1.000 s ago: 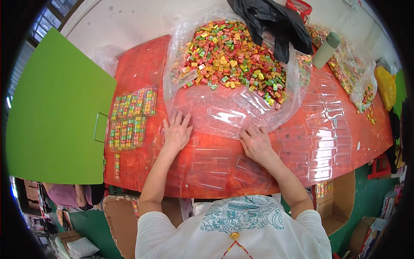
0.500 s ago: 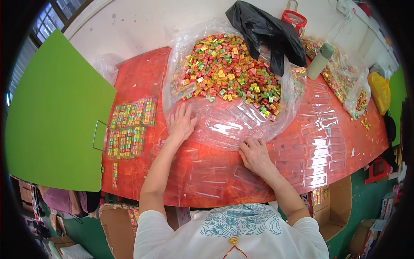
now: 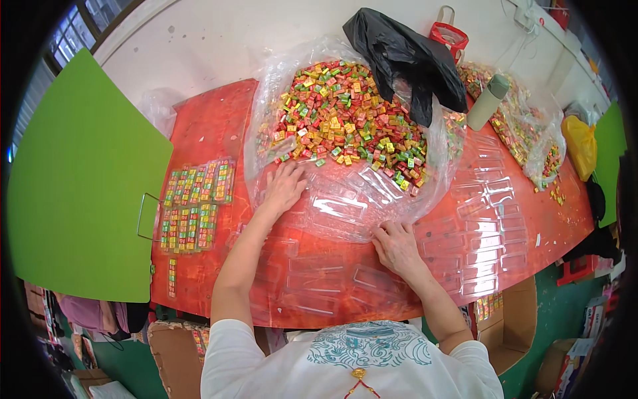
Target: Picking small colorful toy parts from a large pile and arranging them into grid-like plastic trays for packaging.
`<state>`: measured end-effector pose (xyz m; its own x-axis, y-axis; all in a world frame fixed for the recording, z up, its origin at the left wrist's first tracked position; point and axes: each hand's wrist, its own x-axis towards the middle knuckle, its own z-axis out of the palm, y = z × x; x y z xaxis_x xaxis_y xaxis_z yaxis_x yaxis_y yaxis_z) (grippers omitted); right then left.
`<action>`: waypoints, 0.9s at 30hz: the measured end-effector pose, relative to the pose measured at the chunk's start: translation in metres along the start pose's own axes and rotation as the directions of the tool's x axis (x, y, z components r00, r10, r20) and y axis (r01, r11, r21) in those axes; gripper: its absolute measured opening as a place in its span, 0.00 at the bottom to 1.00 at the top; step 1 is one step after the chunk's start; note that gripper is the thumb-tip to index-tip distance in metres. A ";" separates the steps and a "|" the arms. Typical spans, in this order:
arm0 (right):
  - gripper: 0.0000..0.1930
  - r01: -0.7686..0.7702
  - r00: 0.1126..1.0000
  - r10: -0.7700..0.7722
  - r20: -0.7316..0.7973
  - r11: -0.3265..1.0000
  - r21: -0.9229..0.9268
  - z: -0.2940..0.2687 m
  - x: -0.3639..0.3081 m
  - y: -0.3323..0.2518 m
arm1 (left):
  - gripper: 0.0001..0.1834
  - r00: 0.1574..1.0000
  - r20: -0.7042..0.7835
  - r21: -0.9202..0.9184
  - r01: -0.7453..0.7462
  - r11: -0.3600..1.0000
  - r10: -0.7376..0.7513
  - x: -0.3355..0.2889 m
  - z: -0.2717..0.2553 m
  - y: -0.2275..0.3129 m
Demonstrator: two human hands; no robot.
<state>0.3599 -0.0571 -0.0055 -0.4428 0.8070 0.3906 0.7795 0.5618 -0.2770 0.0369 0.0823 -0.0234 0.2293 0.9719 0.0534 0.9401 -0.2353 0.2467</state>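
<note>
A large clear plastic bag (image 3: 256, 149) lies spread on the table, heaped with small wrapped candies (image 3: 345, 120) in red, yellow, green and orange. On the bag's front left part rests my left hand (image 3: 286, 188), its fingers apart and holding nothing. My right hand (image 3: 397, 249) is at the bag's front edge, fingers bent and closed on the plastic; its fingertips are partly hidden. Between the hands, several clear plastic trays (image 3: 337, 207) lie on the bag. More clear trays (image 3: 314, 279) are scattered on the table before me.
Filled candy trays (image 3: 189, 226) stand in rows at left, beside a green board (image 3: 83, 186). Clear trays (image 3: 482, 233) line the red table (image 3: 216, 126) at right. A black bag (image 3: 409, 60), a bottle (image 3: 487, 103) and another candy bag (image 3: 548, 136) stand behind. Cardboard boxes (image 3: 518, 319) sit below.
The whole view has shifted slightly, with the table lower in the picture. Both hands stay at about the same places on the bag.
</note>
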 end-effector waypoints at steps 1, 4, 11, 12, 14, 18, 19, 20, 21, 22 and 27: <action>0.10 -0.003 1.000 0.003 -0.007 1.000 -0.004 -0.001 -0.001 0.001 | 0.28 1.000 -0.002 -0.007 -0.005 1.000 0.005 0.003 0.000 0.002; 0.12 -0.027 1.000 0.027 0.005 1.000 -0.011 -0.001 -0.006 0.004 | 0.26 1.000 -0.011 0.047 -0.017 0.999 0.018 0.004 -0.002 -0.003; 0.11 -0.025 0.999 0.026 0.041 1.000 -0.019 0.002 0.000 0.004 | 0.22 0.990 -0.140 0.143 -0.010 0.990 0.030 -0.014 -0.003 -0.032; 0.11 -0.008 1.000 0.008 0.030 1.000 -0.005 0.005 0.002 0.004 | 0.22 0.995 -0.103 0.169 0.004 0.986 0.013 -0.014 -0.005 -0.033; 0.10 0.003 1.000 -0.004 0.020 1.000 0.008 0.009 0.009 0.004 | 0.23 0.986 -0.166 0.225 0.005 0.974 0.033 -0.018 -0.005 -0.032; 0.13 -0.079 0.996 0.079 -0.029 0.997 -0.010 0.019 0.031 0.007 | 0.27 0.970 -0.229 0.192 -0.042 0.980 0.086 -0.015 -0.010 -0.013; 0.16 -0.120 0.991 0.116 -0.064 0.991 -0.053 0.022 0.036 0.012 | 0.27 0.969 -0.228 0.189 -0.046 0.981 0.090 -0.014 -0.009 -0.004; 0.16 -0.123 0.991 0.119 -0.063 0.991 -0.057 0.024 0.041 0.017 | 0.28 0.970 -0.204 0.154 -0.102 0.983 0.133 -0.013 -0.007 0.006; 0.18 -0.159 0.983 0.149 -0.109 0.983 -0.089 0.028 0.049 0.020 | 0.29 0.969 -0.182 0.123 -0.147 0.981 0.168 -0.015 -0.006 0.014; 0.21 -0.204 0.971 0.183 -0.155 0.971 -0.125 0.030 0.054 0.025 | 0.33 0.970 -0.116 0.079 -0.204 0.976 0.212 -0.014 -0.004 0.026; 0.17 -0.198 0.978 0.185 -0.097 0.969 -0.147 0.038 0.070 0.043 | 0.36 0.952 0.085 0.069 -0.300 0.951 0.294 -0.023 0.009 0.077</action>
<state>0.3456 0.0305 -0.0233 -0.2462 0.8755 0.4157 0.9083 0.3581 -0.2163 0.1059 0.0423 -0.0143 0.5159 0.8557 0.0413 0.8432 -0.5157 0.1517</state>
